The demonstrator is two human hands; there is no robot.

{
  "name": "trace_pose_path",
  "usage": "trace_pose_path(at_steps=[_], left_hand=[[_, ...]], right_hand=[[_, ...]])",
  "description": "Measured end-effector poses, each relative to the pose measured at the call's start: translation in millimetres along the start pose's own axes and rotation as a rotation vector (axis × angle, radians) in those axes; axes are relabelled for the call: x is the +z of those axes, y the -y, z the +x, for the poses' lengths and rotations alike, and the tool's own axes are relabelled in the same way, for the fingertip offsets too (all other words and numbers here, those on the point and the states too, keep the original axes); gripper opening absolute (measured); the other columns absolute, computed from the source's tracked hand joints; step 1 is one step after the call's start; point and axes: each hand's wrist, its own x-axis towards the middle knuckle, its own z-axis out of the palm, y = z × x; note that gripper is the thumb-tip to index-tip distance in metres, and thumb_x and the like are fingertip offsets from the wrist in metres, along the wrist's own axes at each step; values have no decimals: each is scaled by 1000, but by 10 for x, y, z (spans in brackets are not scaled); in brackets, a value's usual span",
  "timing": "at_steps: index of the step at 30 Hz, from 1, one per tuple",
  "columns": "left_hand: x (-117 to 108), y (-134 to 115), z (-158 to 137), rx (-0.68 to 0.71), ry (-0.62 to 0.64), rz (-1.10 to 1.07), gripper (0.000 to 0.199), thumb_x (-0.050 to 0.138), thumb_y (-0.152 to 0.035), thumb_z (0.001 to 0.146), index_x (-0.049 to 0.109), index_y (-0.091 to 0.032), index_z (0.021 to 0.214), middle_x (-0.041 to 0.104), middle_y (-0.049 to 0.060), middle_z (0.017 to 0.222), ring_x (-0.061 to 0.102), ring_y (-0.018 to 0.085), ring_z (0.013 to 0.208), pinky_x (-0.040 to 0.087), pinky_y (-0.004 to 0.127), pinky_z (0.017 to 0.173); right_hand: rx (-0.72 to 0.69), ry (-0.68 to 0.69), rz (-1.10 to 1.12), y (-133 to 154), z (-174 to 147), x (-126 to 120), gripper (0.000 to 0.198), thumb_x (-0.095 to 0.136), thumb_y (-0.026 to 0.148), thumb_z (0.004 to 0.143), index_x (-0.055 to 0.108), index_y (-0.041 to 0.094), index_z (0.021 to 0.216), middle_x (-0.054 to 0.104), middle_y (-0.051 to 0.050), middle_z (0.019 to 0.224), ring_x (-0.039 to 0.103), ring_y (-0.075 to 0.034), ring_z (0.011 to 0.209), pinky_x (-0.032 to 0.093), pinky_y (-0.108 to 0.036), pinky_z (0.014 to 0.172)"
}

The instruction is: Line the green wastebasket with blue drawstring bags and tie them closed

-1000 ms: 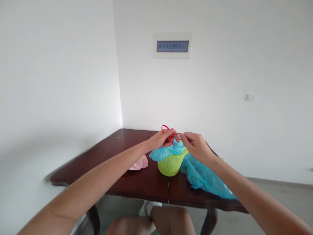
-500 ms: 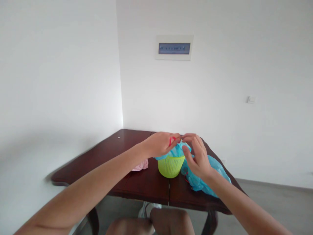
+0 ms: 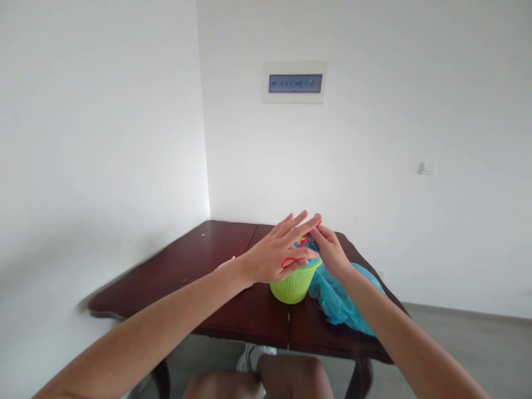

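The left hand (image 3: 272, 252) is being held over the green basket (image 3: 294, 281) with its fingers spread flat and apart, a loop of the red drawstring (image 3: 288, 260) being caught around the thumb. The right hand (image 3: 330, 249) is being kept just behind it, fingers pinched together on the far run of the same drawstring near the fingertips of the left. The blue plastic bag (image 3: 341, 296) is being seated in the basket, its loose remainder being draped over the rim and spread on the dark wooden counter (image 3: 216, 260) to the right. The bag is judged to be very light, thin and limp, likely slippery and easily torn; the drawstring is judged the firmer place for a hold, or the gathered hem at the basket rim. A pink cloth (image 3: 226, 263) is being mostly hidden behind the left wrist. The basket is being left standing upright near the counter's front edge.
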Motion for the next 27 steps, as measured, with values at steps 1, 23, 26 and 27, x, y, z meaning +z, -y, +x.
trace_pose_path(at_steps=[1,23,26,27], left_hand=[[29,-33,-43,-16,43,-56,34,54,-44,122,86,-32,119,76,13,157,50,40,171,28,75,146],[802,373,-498,-419,24,34,37,65,-19,107,76,-24,142,84,14,135,76,37,131,54,53,122],[800,427,-590,-300,-111,74,49,63,-23,114,66,-26,162,77,15,154,68,35,147,44,57,134],[816,469,-667,-278,-165,88,53,62,-25,115,60,-28,168,72,15,163,63,35,155,41,57,138]], right_hand=[[33,-102,-61,-60,107,-101,66,70,90,96,72,25,93,74,-5,85,65,-20,74,56,-34,69],[-33,356,-554,-652,-172,195,24,83,24,80,76,24,103,82,-3,95,74,-23,89,56,-34,80],[68,323,-434,-734,100,178,10,67,31,95,72,23,96,81,-4,89,76,-23,77,61,-34,70],[70,270,-434,-730,167,133,19,60,36,101,74,23,104,83,-6,92,78,-24,77,63,-35,68]])
